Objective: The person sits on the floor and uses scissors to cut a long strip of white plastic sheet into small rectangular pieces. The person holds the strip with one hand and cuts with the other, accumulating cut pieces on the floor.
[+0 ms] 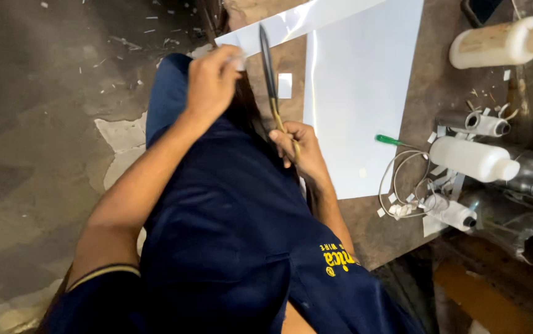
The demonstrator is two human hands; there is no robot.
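Nearest the camera, the person's dark blue work garment fills the lower frame, both forearms reaching away over it toward the brown worktable. The right hand is curled shut around the brass-coloured handles of a pair of long dark-bladed scissors, at the table's near edge; the blades run straight away from that hand, their long axis pointing at the far edge. The left hand, just left of the blades and a little farther out, pinches a small pale scrap between its fingertips, level with the blades' middle. Right of the blades lies a large white sheet. Toward the right edge stand white plastic bottles.
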